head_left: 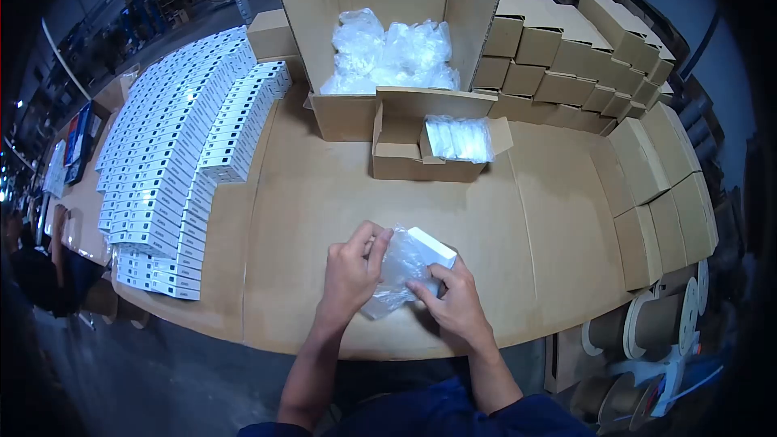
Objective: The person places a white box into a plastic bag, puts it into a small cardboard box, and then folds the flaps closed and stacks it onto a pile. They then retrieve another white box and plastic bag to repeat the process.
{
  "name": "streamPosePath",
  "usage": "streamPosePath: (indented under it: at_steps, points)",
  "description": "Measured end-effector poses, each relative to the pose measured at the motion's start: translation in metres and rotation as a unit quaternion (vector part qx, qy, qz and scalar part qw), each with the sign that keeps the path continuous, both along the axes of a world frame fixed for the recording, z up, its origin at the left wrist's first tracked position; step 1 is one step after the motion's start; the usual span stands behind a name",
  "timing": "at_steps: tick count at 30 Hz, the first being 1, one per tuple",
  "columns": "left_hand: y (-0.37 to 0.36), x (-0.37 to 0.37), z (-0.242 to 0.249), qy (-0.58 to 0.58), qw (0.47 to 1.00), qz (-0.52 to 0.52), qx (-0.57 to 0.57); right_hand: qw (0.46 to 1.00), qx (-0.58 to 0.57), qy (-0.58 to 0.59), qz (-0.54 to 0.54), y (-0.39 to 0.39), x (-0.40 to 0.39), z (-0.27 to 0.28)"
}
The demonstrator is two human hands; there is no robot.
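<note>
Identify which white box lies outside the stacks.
The white box in the right hand, against the plastic bag; the other white boxes stand stacked at left.

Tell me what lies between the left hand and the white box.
In the head view, a crumpled clear plastic bag lies between the left hand, which pinches it, and the white box in the right hand.
</note>
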State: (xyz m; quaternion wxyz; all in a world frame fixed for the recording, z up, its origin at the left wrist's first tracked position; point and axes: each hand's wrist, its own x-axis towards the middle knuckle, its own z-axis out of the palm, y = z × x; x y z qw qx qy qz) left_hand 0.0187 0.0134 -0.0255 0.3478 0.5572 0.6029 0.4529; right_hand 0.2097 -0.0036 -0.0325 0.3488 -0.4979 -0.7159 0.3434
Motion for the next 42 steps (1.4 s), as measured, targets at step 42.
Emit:
streamPosePath:
  at_steps: [42]
  points:
    - [-0.043,0.001,-0.035,-0.102,0.991,-0.085,-0.029,0.939,0.176,0.220,0.197,0.081,0.038,0.060]
